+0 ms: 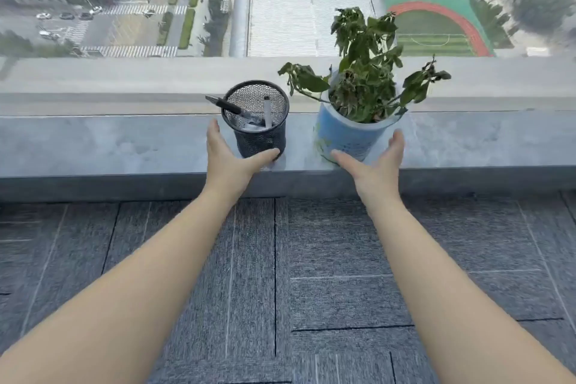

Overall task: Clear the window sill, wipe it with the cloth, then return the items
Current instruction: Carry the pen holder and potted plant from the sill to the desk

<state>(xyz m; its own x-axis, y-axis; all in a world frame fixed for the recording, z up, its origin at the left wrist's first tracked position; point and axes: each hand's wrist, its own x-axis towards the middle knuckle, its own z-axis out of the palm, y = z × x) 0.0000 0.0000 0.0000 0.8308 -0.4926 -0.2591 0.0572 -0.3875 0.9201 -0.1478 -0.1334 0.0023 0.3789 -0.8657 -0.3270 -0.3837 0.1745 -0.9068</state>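
A black mesh pen holder [260, 131] with a black pen and a white stick in it stands on the grey window sill [124, 146]. To its right stands a blue pot [349, 134] with a wilted green plant [364, 72]. My left hand [230, 159] is spread around the holder's base, thumb touching its lower front, fingers along its left side. My right hand [374, 168] is spread around the pot, thumb at its lower front, fingers just off its right side. Neither object is lifted. No cloth is in view.
Behind the sill is a large window pane looking far down on streets, a roof and a sports field. Below the sill lies grey carpet-tile floor [280, 274]. The sill runs bare to the left and right of the two objects.
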